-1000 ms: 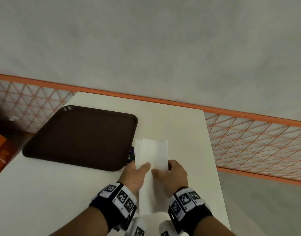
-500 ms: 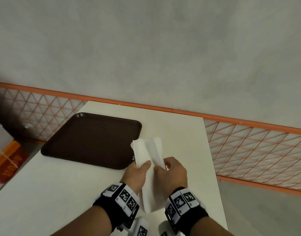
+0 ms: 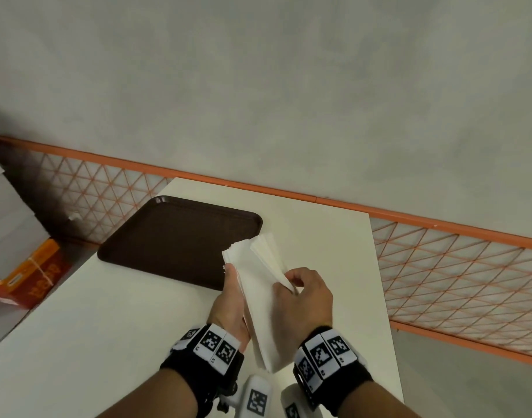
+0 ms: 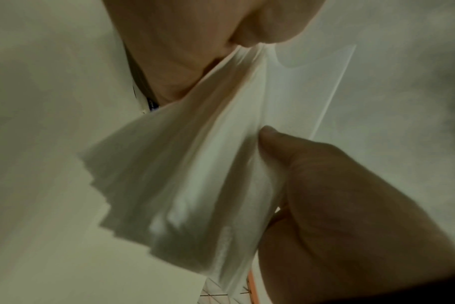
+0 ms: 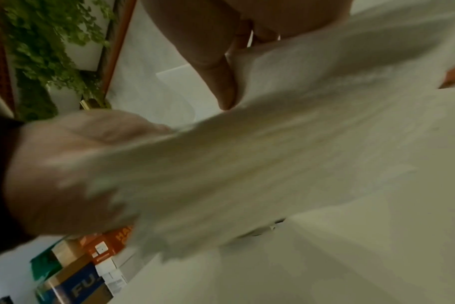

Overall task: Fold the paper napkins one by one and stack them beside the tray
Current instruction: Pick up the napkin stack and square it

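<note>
Above the worktop (image 3: 114, 312): both hands are lifting the napkin bundle (image 3: 258, 297) just beside the tray (image 3: 174, 236).
Left hand (image 3: 230, 300): gripping the bundle's edge, steadying it as an anchor.
Right hand (image 3: 301, 300): pinching the top napkins, likely peeling one free for folding.
Tray: lying bare, napkins overlapping its near corner.

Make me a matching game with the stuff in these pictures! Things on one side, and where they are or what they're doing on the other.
Things:
1. tray
2. napkins
3. right hand
4. orange box

Places or states:
A. held up between both hands
B. down on the floor, left of the table
C. lying flat on the table, dark brown
D. pinching one sheet's edge

Pairs: 1-C, 2-A, 3-D, 4-B
</note>
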The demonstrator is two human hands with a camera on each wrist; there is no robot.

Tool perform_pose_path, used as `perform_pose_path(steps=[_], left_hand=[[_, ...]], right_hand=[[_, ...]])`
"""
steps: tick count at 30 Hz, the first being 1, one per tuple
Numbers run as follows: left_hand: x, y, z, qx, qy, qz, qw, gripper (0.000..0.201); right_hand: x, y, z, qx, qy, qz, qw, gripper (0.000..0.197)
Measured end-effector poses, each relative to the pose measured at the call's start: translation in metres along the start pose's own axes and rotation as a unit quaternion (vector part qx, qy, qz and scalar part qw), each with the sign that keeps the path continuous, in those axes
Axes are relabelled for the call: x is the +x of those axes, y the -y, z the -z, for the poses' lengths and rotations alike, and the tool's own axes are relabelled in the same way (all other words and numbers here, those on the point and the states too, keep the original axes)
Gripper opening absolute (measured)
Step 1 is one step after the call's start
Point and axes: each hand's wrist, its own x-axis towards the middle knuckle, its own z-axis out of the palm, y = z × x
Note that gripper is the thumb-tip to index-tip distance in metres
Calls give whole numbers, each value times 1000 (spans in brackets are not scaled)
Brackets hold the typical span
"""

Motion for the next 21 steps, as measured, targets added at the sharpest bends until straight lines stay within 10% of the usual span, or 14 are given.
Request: perform_pose_path(steps=[12, 21], left_hand=[[18, -51, 59, -16, 37, 24, 999, 68], [50, -105, 138, -126, 86, 68, 986, 84]], right_hand=[[7, 40, -78, -123, -25, 3, 992, 14], [8, 110, -153, -23, 102, 27, 994, 10]])
